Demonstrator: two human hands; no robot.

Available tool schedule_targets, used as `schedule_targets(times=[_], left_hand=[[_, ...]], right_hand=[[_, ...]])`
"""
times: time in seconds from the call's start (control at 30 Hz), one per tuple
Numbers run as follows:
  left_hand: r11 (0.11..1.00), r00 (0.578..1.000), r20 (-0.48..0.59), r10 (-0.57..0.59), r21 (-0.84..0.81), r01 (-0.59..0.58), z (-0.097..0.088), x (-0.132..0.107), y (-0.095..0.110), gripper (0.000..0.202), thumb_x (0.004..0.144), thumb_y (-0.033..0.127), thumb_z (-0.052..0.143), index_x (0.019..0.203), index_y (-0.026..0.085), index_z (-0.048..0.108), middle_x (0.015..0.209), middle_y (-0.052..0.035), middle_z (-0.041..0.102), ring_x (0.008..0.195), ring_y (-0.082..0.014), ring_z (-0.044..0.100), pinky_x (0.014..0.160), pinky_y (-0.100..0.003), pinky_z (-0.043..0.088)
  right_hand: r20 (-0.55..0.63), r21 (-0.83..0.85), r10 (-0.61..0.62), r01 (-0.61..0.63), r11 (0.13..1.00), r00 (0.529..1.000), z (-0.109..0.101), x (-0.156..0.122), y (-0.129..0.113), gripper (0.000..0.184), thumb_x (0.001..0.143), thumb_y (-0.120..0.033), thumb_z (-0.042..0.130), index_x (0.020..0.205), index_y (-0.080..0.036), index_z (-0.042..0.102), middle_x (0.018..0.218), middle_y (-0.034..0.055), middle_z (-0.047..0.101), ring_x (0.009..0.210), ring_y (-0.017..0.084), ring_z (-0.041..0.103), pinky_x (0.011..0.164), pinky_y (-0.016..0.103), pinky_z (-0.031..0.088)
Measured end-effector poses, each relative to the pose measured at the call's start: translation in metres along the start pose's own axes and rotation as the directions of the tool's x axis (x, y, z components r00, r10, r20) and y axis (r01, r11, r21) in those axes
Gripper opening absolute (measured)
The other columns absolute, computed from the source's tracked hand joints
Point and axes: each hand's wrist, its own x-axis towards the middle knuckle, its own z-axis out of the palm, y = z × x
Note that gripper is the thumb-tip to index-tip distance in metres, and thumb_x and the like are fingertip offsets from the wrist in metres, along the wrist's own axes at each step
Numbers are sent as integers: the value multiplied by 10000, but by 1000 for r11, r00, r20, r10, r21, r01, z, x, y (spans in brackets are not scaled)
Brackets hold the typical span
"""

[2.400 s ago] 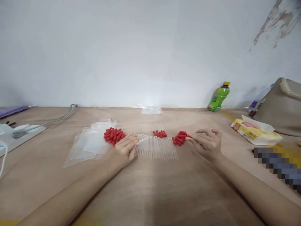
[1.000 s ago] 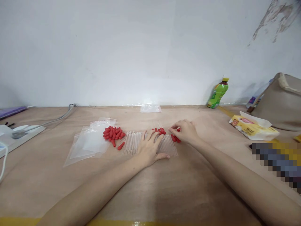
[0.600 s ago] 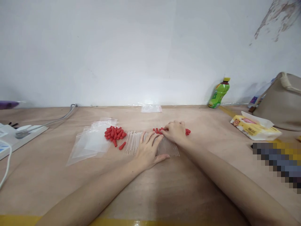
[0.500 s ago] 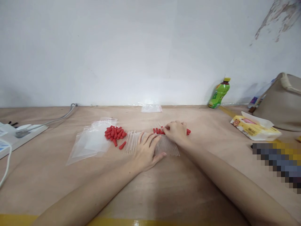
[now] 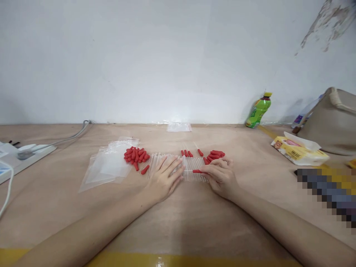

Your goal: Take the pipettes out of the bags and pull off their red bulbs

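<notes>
My left hand (image 5: 164, 178) lies flat with fingers spread over a row of thin clear glass dropper tubes (image 5: 194, 164). Between the thumb and fingers of my right hand (image 5: 222, 176) is a red rubber dropper bulb (image 5: 197, 171), held sideways above the tubes. A thin pale line reaches left from its end, seemingly a glass tube. Behind the row lie several droppers with red bulbs (image 5: 186, 153), tubes pointing away from me. One more dropper (image 5: 200, 152) sits a little to their right. A pile of red bulbs (image 5: 217, 154) rests just beyond my right fingers.
Left of the tubes are a larger heap of red bulbs (image 5: 136, 155) and clear plastic bags (image 5: 107, 167). Another bag (image 5: 179, 127) is by the wall. A power strip (image 5: 41, 150) stands far left; a green bottle (image 5: 258, 111), tissue pack (image 5: 299, 150) and beige bag (image 5: 328, 122) are right.
My right hand has come back toward me and right, away from the droppers behind the row, and now pinches a red bulb over the tubes. My left hand has shifted slightly left.
</notes>
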Motion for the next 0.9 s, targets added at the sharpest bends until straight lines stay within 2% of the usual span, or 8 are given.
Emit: schedule_targets(times=[0.1,0.17,0.27,0.37,0.53,0.77,0.9], left_hand=[[998,998,-33,50,25,-49,5,5,2,187,847,192,505,1000,174,611,1065,-41,646,1074,-218,546,1017,-467,315],[997,996,-58,75,23,-74,8,6,1,149,848,170,504,940,159,620,1006,-33,669,1044,-210,567,1017,-476,316],[994,992,-74,105,-2,-106,9,5,1,134,846,148,504,920,142,614,1011,-39,667,1054,-210,565,1013,-483,330],[992,990,-72,120,-33,-122,8,6,1,127,841,146,509,918,136,610,1022,-43,662,1062,-211,561,991,-461,380],[983,983,-99,152,-89,-161,8,6,2,110,827,149,525,892,126,611,974,-54,674,1003,-197,596,963,-415,443],[966,982,-89,167,-184,-181,8,3,3,119,824,119,497,880,101,600,892,-79,678,941,-171,623,941,-354,483],[959,982,-112,155,-222,-177,9,1,2,104,816,113,503,866,107,593,873,-75,676,914,-168,630,935,-364,489]], right_hand=[[0,34,-28,28,999,1000,2,1,1,118,796,-168,561,846,-245,636,726,-32,677,739,132,542,797,333,286],[42,35,-24,23,999,999,2,3,0,103,794,-187,560,842,-239,636,740,-24,677,753,139,542,806,340,292],[103,6,-17,17,1000,995,4,5,-4,124,777,-262,588,889,-230,630,789,-13,682,789,156,540,840,361,284],[88,-33,-72,75,997,994,11,7,-10,212,771,-324,609,957,-223,620,840,-7,688,796,152,542,867,367,269],[83,-64,-161,167,984,983,20,8,-16,102,817,-272,572,882,-229,638,737,-27,689,720,118,551,852,360,249],[39,-98,-242,245,965,969,14,7,-12,76,800,-232,594,864,-226,634,706,-37,689,722,116,567,777,327,289],[20,-122,-262,262,957,965,11,7,-11,89,781,-204,615,867,-223,627,738,-52,693,745,110,578,769,318,298]])
